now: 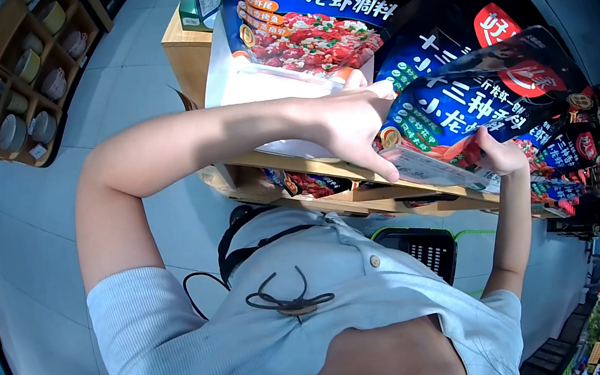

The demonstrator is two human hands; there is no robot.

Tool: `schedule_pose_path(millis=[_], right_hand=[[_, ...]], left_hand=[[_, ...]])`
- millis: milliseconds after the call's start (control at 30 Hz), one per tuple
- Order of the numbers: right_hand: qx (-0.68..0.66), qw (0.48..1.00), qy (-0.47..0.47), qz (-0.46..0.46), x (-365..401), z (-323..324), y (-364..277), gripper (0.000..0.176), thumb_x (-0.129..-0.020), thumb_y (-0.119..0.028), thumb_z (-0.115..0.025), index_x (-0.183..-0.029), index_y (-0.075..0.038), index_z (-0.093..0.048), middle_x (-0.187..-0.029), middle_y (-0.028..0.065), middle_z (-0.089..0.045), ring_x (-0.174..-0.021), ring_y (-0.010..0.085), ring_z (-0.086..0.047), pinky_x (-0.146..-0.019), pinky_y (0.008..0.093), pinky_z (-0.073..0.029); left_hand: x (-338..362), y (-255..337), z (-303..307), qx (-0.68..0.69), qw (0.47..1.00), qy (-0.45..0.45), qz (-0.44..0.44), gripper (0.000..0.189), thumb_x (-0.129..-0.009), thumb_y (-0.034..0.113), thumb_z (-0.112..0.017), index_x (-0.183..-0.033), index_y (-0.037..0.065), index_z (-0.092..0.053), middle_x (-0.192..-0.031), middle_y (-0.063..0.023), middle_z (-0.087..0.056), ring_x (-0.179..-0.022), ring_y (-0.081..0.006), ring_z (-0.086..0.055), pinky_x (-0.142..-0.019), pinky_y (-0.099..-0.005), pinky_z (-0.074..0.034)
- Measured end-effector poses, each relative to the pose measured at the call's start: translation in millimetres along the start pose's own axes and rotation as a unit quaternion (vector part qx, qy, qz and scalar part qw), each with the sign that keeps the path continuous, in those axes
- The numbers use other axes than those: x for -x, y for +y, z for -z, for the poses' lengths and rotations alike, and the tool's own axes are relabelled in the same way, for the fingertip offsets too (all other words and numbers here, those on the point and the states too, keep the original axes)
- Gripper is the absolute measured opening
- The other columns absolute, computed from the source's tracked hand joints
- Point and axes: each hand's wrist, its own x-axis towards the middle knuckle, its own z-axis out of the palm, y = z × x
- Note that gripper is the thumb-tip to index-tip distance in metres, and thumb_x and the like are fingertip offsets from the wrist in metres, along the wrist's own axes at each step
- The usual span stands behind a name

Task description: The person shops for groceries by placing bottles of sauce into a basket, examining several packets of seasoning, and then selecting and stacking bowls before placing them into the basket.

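Observation:
A blue and black seasoning packet [478, 104] with white lettering, a red logo and a food picture is tilted in front of me, between my two hands. My left hand [353, 126] reaches across and grips the packet's left end, thumb on the near side; some of its fingers are hidden behind it. At the lower right edge, my right hand [501, 154] holds the same packet with the thumb on its front. Right behind it stands a similar blue packet [419, 46]. Farther left is a large garlic crayfish seasoning packet [313, 12], upright above a white surface [259, 94].
The wooden display shelf [188, 51] runs under the packets, with more packets [307, 182] on a lower level. A rack of bowls [26, 67] stands at far left. A black and green basket [423, 246] sits below the shelf. Other store shelves line the right.

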Motion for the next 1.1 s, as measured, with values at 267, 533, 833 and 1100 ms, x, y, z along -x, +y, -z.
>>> schedule_pose_path(millis=[267,533,833,1100], right_hand=[[0.095,0.978,0.186,-0.026,-0.5,-47.9,-51.7,0.037,-0.088,-0.041,-0.058,-0.074,-0.007,-0.057,-0.068,-0.0038,-0.052,-0.062,0.0058,-0.046,-0.056,0.0226,-0.038],[-0.082,0.958,0.276,0.0,4.3,-68.2,-50.8,0.04,-0.083,-0.036,-0.067,-0.103,-0.002,-0.061,-0.096,0.0045,-0.061,-0.086,0.0126,-0.058,-0.076,0.0279,-0.048],[0.015,0.925,0.371,0.078,27.1,-55.0,-56.2,0.035,-0.082,-0.032,-0.069,-0.095,0.001,-0.064,-0.089,0.0036,-0.063,-0.081,0.0099,-0.057,-0.074,0.0239,-0.046],[0.062,0.846,0.458,0.265,33.9,-63.0,-130.8,0.031,-0.084,-0.029,-0.066,-0.092,0.001,-0.065,-0.081,0.0045,-0.066,-0.074,0.0085,-0.062,-0.062,0.0225,-0.048]], left_hand=[[5.2,15.3,24.9,0.216,0.973,0.012,0.08,0.07,-0.07,0.064,-0.065,-0.093,-0.001,-0.06,-0.079,-0.0118,-0.065,-0.075,-0.0226,-0.063,-0.071,-0.0318,-0.05],[2.1,18.8,42.4,0.132,0.978,-0.009,0.164,0.058,-0.086,0.051,-0.055,-0.063,-0.002,-0.056,-0.053,-0.0028,-0.045,-0.049,-0.0103,-0.044,-0.044,-0.0279,-0.036],[-7.2,24.5,33.9,0.043,0.983,0.156,0.082,0.047,-0.091,0.039,-0.054,-0.069,-0.002,-0.058,-0.05,-0.0013,-0.042,-0.047,-0.0074,-0.037,-0.042,-0.0281,-0.029],[4.0,77.9,91.6,0.233,0.912,0.338,-0.011,0.025,-0.089,0.02,-0.06,-0.101,-0.002,-0.057,-0.088,-0.0053,-0.062,-0.076,-0.0076,-0.056,-0.068,-0.0231,-0.045]])
